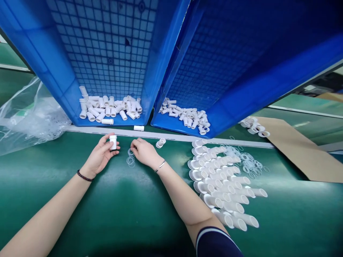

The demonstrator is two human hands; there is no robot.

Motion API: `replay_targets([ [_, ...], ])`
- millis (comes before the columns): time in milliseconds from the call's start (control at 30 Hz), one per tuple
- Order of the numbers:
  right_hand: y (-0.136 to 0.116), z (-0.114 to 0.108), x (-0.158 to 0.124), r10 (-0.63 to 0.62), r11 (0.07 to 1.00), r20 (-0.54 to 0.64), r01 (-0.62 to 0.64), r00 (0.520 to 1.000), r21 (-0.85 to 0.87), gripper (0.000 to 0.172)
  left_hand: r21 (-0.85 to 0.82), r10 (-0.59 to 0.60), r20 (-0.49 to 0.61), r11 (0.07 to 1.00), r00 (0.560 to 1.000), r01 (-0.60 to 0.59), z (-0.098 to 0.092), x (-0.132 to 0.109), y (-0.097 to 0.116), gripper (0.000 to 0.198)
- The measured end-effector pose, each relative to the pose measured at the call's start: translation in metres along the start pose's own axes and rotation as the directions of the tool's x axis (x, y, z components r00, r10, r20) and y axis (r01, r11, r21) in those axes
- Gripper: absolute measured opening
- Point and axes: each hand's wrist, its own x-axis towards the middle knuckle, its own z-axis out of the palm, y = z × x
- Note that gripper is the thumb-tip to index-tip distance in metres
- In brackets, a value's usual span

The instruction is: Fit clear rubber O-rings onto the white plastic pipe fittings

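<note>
Clasping tubular plastic (113,141), left fingers (104,138) curl; right fingers (134,145) bunch by rings (130,160), hold unclear

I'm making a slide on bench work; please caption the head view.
Left hand holding a white tubular part, right hand at a cluster of thin rings on a green work surface.

No lettering, number or sign can be read, though the shadowed blue bin (254,94) is hard to judge.

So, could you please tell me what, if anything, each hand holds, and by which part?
The left hand holds a tube by its side; whether the right hand , at the rings , grips one cannot be told.
</note>
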Motion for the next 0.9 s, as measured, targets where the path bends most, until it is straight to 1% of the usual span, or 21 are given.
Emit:
replay_targets([
  [67,-0.004,-0.003,-0.001,-0.002,0.999,-0.047,0.004,0.999,0.054,0.007,0.105,0.048,0.035,0.993,0.998,-0.051,-0.002,-0.006,-0.007,0.045],
  [133,-0.01,-0.004,-0.001,-0.001,0.992,-0.103,0.014,0.995,0.123,0.007,0.28,0.097,0.105,0.952,0.99,-0.124,-0.002,-0.008,-0.013,0.044],
  [167,-0.013,-0.004,-0.002,-0.004,0.987,-0.123,0.023,0.992,0.157,0.007,0.376,0.119,0.141,0.912,0.983,-0.164,-0.002,-0.009,-0.015,0.044],
  [233,-0.019,-0.002,-0.003,-0.016,0.977,-0.143,0.045,0.99,0.206,0.006,0.55,0.16,0.184,0.801,0.97,-0.237,-0.001,-0.012,-0.019,0.048],
  [300,-0.023,0.001,-0.003,-0.031,0.972,-0.142,0.063,0.989,0.227,0.005,0.675,0.2,0.182,0.687,0.963,-0.27,0.001,-0.015,-0.021,0.05],
  [333,-0.024,0.003,-0.004,-0.035,0.97,-0.138,0.067,0.99,0.233,0.004,0.719,0.215,0.172,0.64,0.961,-0.272,0.002,-0.016,-0.022,0.048],
  [433,-0.023,0.008,-0.003,-0.05,0.959,-0.133,0.084,0.99,0.269,0.004,0.8,0.242,0.174,0.531,0.955,-0.28,0.003,-0.018,-0.023,0.032],
  [567,-0.019,0.014,-0.002,-0.091,0.923,-0.162,0.145,0.983,0.358,0.005,0.83,0.265,0.306,0.396,0.914,-0.393,0.001,-0.018,-0.022,0.021],
  [667,-0.016,0.016,0.0,-0.09,0.877,-0.162,0.155,0.983,0.454,0.006,0.811,0.3,0.381,0.347,0.875,-0.472,-0.003,-0.016,-0.021,0.013],
  [733,-0.015,0.018,0.001,-0.056,0.817,-0.126,0.118,0.991,0.564,0.006,0.767,0.335,0.427,0.358,0.84,-0.533,-0.006,-0.014,-0.021,0.012],
  [767,-0.014,0.019,0.002,-0.039,0.761,-0.086,0.086,0.995,0.643,0.007,0.732,0.361,0.447,0.379,0.819,-0.567,-0.007,-0.014,-0.022,0.012],
  [800,-0.013,0.021,0.003,-0.03,0.68,-0.035,0.046,0.999,0.731,0.01,0.689,0.392,0.459,0.409,0.797,-0.598,-0.008,-0.014,-0.023,0.013],
  [833,-0.013,0.023,0.003,-0.031,0.579,0.02,0.002,0.999,0.816,0.014,0.642,0.429,0.454,0.45,0.781,-0.621,-0.008,-0.014,-0.025,0.013],
  [867,-0.013,0.025,0.004,-0.038,0.468,0.065,-0.039,0.997,0.883,0.019,0.595,0.463,0.43,0.5,0.775,-0.629,-0.008,-0.014,-0.027,0.015],
  [900,-0.014,0.027,0.005,-0.045,0.363,0.094,-0.072,0.995,0.929,0.024,0.549,0.488,0.387,0.56,0.782,-0.621,-0.007,-0.014,-0.03,0.016],
])
